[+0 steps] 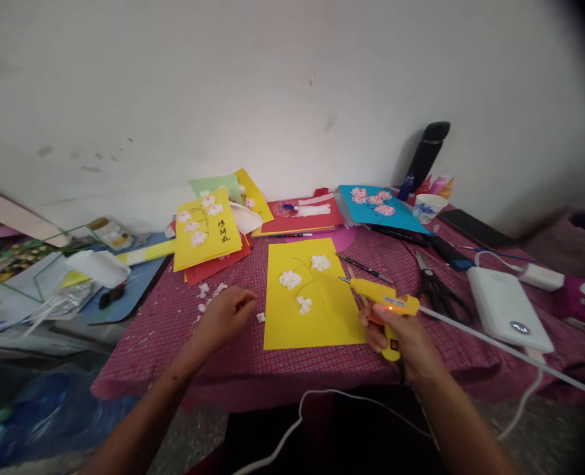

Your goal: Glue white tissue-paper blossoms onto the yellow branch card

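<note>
In my right hand (396, 330) is a yellow hot glue gun (381, 290), a small light glowing on its side and a long glue stick (500, 346) sticking out of its back. Its nozzle points left, over the right edge of a yellow card (332, 323). Three white paper flowers (289, 280) sit on that card beside thin drawn stems. My left hand (230, 310) is left of the card, apart from it, fingers curled closed; whatever they may hold is hidden. A small white paper piece (261, 317) lies between this hand and the card, and white scraps (203, 290) lie behind it.
Finished-looking flower cards (206, 227) are stacked back left; a blue card (381, 208) with pink flowers lies back right. Black scissors (438, 290), a white power bank (508, 310) and a paper cup (427, 208) stand right. A white cable (302, 402) hangs along the front.
</note>
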Available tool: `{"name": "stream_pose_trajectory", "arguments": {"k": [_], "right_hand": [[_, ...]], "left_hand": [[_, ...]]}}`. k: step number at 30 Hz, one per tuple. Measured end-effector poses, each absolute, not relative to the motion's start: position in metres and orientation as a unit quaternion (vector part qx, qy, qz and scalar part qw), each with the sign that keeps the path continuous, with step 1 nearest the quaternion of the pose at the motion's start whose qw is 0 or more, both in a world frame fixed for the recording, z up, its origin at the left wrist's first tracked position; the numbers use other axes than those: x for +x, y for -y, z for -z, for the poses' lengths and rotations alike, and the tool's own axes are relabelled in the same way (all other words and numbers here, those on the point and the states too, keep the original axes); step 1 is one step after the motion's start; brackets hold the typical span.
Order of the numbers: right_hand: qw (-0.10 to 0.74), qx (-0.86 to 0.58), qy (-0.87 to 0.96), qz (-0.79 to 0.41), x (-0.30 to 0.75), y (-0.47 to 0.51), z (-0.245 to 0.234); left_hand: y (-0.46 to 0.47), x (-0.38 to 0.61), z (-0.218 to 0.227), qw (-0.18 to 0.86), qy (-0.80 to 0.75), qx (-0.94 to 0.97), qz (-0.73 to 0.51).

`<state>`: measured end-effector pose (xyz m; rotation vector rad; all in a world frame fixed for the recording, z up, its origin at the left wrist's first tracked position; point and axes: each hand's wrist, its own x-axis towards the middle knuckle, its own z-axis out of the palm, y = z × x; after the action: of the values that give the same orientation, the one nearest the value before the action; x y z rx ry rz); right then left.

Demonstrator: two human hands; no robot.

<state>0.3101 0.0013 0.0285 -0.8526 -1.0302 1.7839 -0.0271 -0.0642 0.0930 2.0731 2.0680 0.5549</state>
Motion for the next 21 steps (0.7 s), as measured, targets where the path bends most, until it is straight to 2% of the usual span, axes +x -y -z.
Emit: {"name": "stream_pose_trajectory", "arguments": {"k": [5,14,21], "right_hand": [[0.449,-0.328,0.399,-0.729,0.309,-0.001,-0.030],[0.457,-0.337,0.387,-0.726,0.304,0.002,-0.035],[0.442,-0.350,0.408,-0.718,0.303,0.002,-0.037]], "left_hand": [[0.081,-0.043,-0.083,0.143,-0.665,0.713,-0.171],[0.076,-0.019,-0.072,0.090,-0.659,0.730,-0.158],[0.070,-0.032,-0.065,0.130,-0.631,0.742,-0.185]]}}
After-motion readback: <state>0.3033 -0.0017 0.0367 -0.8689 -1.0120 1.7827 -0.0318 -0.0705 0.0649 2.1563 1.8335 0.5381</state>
